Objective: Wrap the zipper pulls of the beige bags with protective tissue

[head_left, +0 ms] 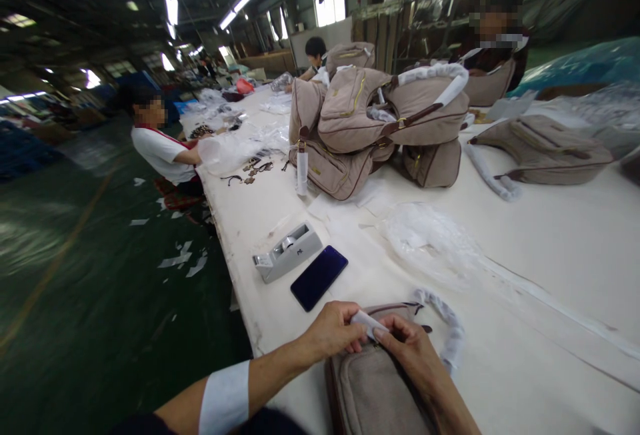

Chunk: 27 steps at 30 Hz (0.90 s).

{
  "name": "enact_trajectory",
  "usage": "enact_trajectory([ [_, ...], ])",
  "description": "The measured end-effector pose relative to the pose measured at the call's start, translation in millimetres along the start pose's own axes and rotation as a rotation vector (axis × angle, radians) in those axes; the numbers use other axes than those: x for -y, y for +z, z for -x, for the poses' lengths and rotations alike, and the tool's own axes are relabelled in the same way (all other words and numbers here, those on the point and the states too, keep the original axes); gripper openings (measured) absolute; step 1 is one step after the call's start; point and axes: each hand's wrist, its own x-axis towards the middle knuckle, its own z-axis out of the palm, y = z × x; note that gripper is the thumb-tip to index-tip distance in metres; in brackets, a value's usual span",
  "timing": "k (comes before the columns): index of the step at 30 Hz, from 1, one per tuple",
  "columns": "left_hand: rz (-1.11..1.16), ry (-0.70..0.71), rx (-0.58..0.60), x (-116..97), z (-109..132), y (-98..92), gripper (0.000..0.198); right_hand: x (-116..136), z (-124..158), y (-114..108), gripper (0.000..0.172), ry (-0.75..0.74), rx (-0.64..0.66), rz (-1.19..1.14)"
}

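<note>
A taupe handbag (380, 388) with dark red-brown piping lies on the table in front of me, its strap (453, 332) wrapped in white material. Over the bag's upper part, my left hand (337, 328) pinches one end of a small white paper wrap (369, 323). The thumb and fingers of my right hand (407, 348) are closed on the other end. What lies under the paper is hidden. Just beyond my hands are a dark phone (319, 278) and a grey tape dispenser (289, 252).
Taupe handbags (360, 122) are piled at the table's far middle, with another bag (543, 148) to the right. Clear plastic (425, 235) lies crumpled before them. Small metal-and-cord tags (253, 170) lie near the left edge. Co-workers sit left (165, 142) and stand behind the bags.
</note>
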Motion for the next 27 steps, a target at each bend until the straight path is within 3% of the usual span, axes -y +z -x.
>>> enact_trajectory([
  [5, 0.091, -0.055, -0.104, 1.2, -2.3, 9.4, 0.018, 0.5, 0.8, 2.8, 0.03, -0.021, -0.004, 0.02],
  [11, 0.147, -0.074, -0.144, -3.0, -0.5, 14.8, 0.012, 2.8, 8.5, 2.2, 0.027, -0.057, 0.018, 0.044],
  [20, 0.19, -0.198, -0.053, -4.4, 0.6, 16.6, 0.016, 6.0, 28.2, -3.8, 0.02, -0.383, 0.122, 0.381],
  [24, 0.241, -0.24, -0.01, -3.7, 2.0, 14.3, 0.015, -3.4, 32.1, 0.9, 0.013, -0.527, 0.008, 0.528],
  [27, 0.284, -0.25, 0.111, -3.6, 1.0, 5.3, 0.016, -10.9, 32.8, 3.2, 0.017, -0.606, -0.042, 0.541],
])
